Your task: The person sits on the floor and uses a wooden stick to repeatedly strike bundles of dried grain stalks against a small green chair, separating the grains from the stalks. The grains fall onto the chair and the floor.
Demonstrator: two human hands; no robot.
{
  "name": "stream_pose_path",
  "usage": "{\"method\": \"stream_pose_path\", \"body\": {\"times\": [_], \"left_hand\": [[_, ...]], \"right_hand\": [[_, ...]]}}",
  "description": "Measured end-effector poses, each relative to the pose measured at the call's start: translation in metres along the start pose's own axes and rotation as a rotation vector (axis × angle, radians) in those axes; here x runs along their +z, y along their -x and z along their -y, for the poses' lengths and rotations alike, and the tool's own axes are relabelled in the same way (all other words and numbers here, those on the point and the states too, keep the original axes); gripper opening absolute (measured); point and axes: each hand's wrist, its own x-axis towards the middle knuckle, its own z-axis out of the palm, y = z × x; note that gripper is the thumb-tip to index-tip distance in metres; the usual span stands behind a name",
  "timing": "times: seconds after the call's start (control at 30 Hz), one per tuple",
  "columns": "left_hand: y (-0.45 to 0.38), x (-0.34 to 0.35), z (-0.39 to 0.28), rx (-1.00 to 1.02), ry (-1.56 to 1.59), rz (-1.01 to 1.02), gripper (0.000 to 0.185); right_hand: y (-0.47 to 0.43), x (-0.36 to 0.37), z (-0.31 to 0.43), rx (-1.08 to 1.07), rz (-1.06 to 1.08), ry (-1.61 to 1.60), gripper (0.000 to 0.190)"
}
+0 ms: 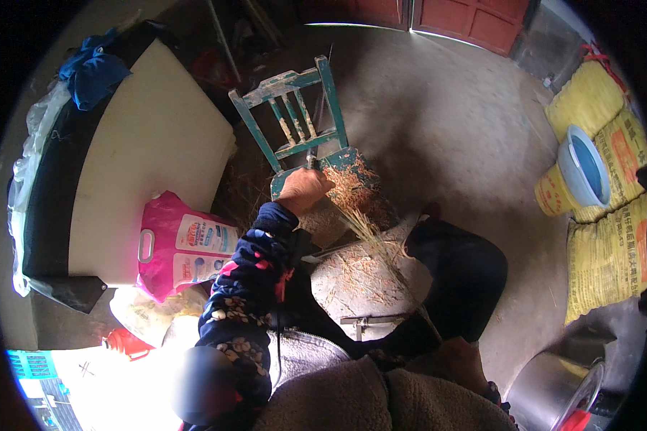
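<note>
My left hand (304, 188) is closed in a fist over the seat of a worn green wooden chair (302, 145), on the end of a thin dark rod (311, 159) that runs up past the chair's back. Dry plant stalks (374, 237) stretch from beside this fist down to my right hand (458, 358), which is in shadow near my lap and closed on their lower ends. Orange-brown plant bits (356, 186) are heaped on the chair seat. More scraps are scattered on a pale cloth or sheet (329, 291) between my legs.
A pink plastic bag with a handle (162, 248) stands at the left, by a large pale panel (145, 161). Yellow woven sacks (604, 264) and a blue basin (574, 167) on a yellow bucket (552, 191) are at the right. A metal pot (544, 388) is at the lower right.
</note>
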Motion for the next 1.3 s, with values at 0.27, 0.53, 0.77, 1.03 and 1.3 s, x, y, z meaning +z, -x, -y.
{"method": "stream_pose_path", "body": {"times": [0.27,0.53,0.77,1.03,1.3], "left_hand": [[0.007,-0.025,0.006,-0.147,0.278,-0.562,0.026],[0.026,-0.02,-0.014,0.006,0.233,-0.225,0.034],[0.015,-0.004,-0.01,-0.056,0.218,-0.253,0.031],[0.017,0.003,-0.001,0.118,0.107,-0.33,0.02],[0.01,-0.016,-0.009,-0.216,0.296,-0.454,0.037]], "right_hand": [[-0.03,-0.001,0.009,0.163,-0.006,0.078,0.008],[-0.045,0.004,0.038,0.062,0.06,-0.061,0.009],[-0.033,0.006,0.025,0.072,0.027,-0.022,0.009],[-0.003,-0.003,0.0,-0.18,0.046,0.263,0.008],[-0.055,0.001,0.025,0.204,-0.006,-0.186,0.015]]}}
